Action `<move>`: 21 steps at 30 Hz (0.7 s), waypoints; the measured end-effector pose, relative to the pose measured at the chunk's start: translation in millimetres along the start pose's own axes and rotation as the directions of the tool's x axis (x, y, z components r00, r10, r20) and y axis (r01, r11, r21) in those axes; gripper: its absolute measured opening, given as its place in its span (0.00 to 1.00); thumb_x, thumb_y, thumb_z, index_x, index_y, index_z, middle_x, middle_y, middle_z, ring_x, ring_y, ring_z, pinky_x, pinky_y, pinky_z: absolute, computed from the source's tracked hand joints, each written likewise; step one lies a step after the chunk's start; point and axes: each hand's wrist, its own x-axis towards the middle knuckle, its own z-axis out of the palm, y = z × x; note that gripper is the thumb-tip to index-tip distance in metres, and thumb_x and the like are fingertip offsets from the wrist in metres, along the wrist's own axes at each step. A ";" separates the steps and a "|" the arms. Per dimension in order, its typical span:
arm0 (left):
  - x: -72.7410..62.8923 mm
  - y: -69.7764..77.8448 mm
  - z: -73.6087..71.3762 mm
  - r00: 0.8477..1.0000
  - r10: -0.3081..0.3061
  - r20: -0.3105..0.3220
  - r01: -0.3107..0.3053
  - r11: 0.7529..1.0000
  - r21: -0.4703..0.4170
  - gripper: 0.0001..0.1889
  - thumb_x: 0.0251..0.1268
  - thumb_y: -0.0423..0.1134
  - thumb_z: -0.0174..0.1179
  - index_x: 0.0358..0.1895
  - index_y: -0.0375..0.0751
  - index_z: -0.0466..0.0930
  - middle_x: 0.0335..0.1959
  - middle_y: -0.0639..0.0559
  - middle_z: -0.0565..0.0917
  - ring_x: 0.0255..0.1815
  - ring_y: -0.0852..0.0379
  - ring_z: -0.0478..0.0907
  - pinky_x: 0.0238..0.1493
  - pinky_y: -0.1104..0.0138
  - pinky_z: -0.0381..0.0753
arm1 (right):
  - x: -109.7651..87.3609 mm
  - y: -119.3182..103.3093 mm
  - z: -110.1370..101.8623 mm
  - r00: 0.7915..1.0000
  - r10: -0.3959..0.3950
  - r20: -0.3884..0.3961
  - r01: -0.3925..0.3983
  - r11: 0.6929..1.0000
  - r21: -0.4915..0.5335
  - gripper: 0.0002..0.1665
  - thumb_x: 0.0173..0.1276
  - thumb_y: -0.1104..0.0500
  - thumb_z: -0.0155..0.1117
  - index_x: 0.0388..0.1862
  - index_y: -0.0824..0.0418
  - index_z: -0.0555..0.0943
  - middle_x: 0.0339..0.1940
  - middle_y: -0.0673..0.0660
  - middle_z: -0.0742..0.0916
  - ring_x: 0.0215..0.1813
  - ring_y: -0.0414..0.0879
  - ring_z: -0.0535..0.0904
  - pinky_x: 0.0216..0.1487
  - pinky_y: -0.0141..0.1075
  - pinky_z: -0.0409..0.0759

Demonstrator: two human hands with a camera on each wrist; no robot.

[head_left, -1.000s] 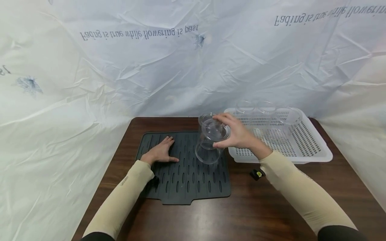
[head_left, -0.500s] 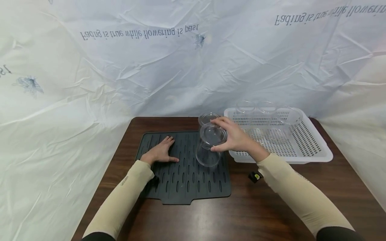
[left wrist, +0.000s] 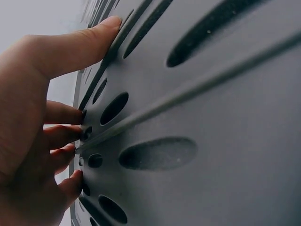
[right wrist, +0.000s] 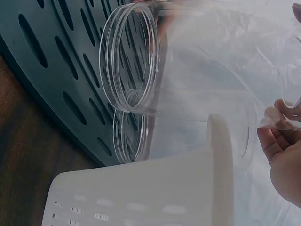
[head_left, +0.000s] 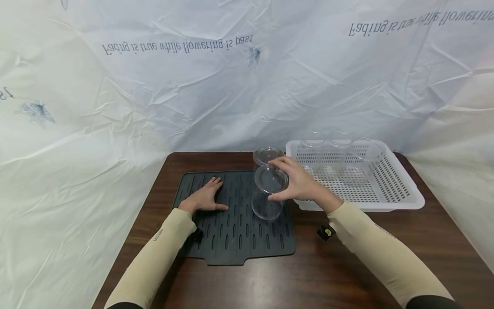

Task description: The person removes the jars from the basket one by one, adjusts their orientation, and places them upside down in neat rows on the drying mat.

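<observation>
One near clear jar (head_left: 267,207) in head view, at right side of dark slotted mat (head_left: 225,251): grips its top with right hand (head_left: 299,179), thumb and fingers curved round. Far clear jar (head_left: 266,153) just behind, partly hidden. Rests left hand (head_left: 206,197) on mat's left part, fingers spread, thumb wide. White basket (head_left: 417,201) right, on brown table (head_left: 278,285), clear containers (head_left: 367,150) inside. Left wrist: touches mat with fingertips, thumb well apart. Right wrist: shows ringed jar ends toward mat, basket close by, fingers at right edge; cannot tell exact grip there.
</observation>
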 end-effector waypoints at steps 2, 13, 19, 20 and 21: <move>0.5 0.1 0.1 1.000 0.003 -0.001 -0.003 1.000 0.002 0.56 0.55 0.67 0.64 0.77 0.35 0.51 0.79 0.39 0.47 0.80 0.41 0.40 0.74 0.44 0.55 | -0.2 0.6 0.8 1.000 -0.002 -0.002 0.001 1.000 -0.008 0.57 0.42 0.39 0.80 0.70 0.58 0.70 0.65 0.58 0.73 0.63 0.55 0.69 0.56 0.58 0.74; 3.9 -3.3 2.3 1.000 0.009 0.002 -0.009 1.000 0.008 0.56 0.55 0.67 0.64 0.77 0.36 0.50 0.80 0.39 0.46 0.80 0.41 0.39 0.74 0.44 0.55 | -0.6 1.7 5.8 1.000 0.007 -0.009 -0.007 1.000 -0.029 0.58 0.41 0.37 0.80 0.71 0.57 0.70 0.65 0.59 0.72 0.63 0.55 0.68 0.55 0.57 0.75; 3.1 -3.1 1.6 1.000 0.004 0.006 -0.004 1.000 0.006 0.56 0.55 0.67 0.64 0.78 0.36 0.49 0.80 0.39 0.46 0.80 0.41 0.39 0.75 0.45 0.54 | -0.3 1.7 7.5 1.000 0.009 -0.013 -0.010 0.999 -0.050 0.58 0.41 0.36 0.80 0.70 0.57 0.70 0.65 0.60 0.72 0.64 0.55 0.67 0.56 0.57 0.74; 2.9 -2.8 1.5 1.000 0.004 0.004 -0.004 1.000 0.006 0.56 0.55 0.67 0.64 0.78 0.36 0.49 0.80 0.39 0.46 0.80 0.41 0.39 0.75 0.45 0.54 | -0.3 1.7 7.7 1.000 0.011 -0.012 -0.012 0.999 -0.051 0.58 0.41 0.36 0.80 0.71 0.57 0.70 0.65 0.60 0.72 0.64 0.56 0.67 0.56 0.58 0.74; 2.6 -2.6 1.6 1.000 0.006 0.001 -0.006 1.000 0.003 0.56 0.55 0.66 0.64 0.77 0.35 0.49 0.79 0.38 0.46 0.80 0.41 0.39 0.75 0.44 0.54 | -0.4 1.7 8.0 1.000 0.014 -0.010 -0.014 0.999 -0.051 0.58 0.41 0.36 0.80 0.71 0.57 0.70 0.66 0.60 0.72 0.64 0.56 0.67 0.56 0.58 0.74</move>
